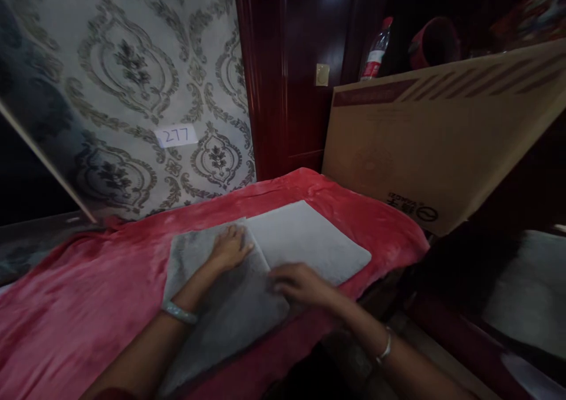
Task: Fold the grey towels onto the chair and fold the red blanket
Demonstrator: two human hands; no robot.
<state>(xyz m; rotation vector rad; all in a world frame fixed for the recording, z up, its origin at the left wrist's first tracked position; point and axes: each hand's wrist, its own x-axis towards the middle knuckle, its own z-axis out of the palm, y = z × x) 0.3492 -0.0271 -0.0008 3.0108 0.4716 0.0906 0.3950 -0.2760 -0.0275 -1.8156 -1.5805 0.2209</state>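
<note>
A soft grey plush cloth [239,306] lies on a red blanket, its straight upper edge overlapping a paler, flat grey piece [305,235] with rounded corners. Whether these are one folded cloth or two separate pieces, I cannot tell. Flat on the darker plush, near the overlapping edge, rests my left hand [230,248] with its fingers apart. Further right, my right hand [303,283] is at that edge by the near corner. Its fingers are loosely bent and apart, somewhat blurred, with nothing visible held in them.
The red blanket [110,282] spreads over the raised surface beneath. Behind stand a patterned wall [132,64] with a paper marked 277 [178,135] and a dark red door [287,64]. At right leans a large cardboard box [433,135], with a red-capped bottle [375,52] by its top edge.
</note>
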